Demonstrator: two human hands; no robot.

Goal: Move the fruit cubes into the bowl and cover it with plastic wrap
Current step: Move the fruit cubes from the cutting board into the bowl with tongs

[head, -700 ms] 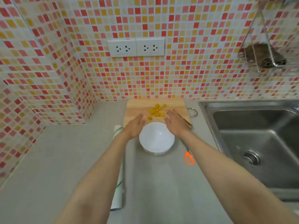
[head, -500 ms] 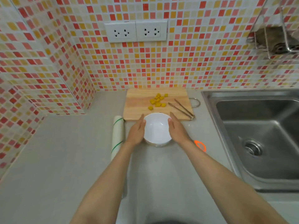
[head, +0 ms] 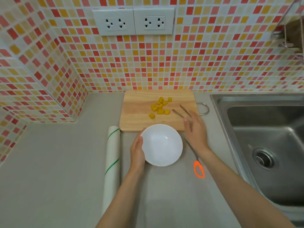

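Note:
Several yellow fruit cubes [head: 160,107] lie in a loose pile on a wooden cutting board [head: 138,112] against the tiled wall. An empty white bowl [head: 162,145] stands on the grey counter just in front of the board. My left hand [head: 137,149] rests flat against the bowl's left side. My right hand [head: 195,130] hovers open over the board's near right corner, its fingers above the handles of metal tongs [head: 181,111] that lie on the board. A roll of plastic wrap [head: 111,159] lies on the counter left of the bowl.
Scissors with an orange handle [head: 199,169] lie on the counter under my right forearm. A steel sink [head: 266,145] fills the right side. The tiled wall with two sockets [head: 134,21] stands behind the board, and a side wall closes the left.
My right hand has left the bowl's right side and moved up and right over the tongs. My left hand stays at the bowl. The camera has moved closer.

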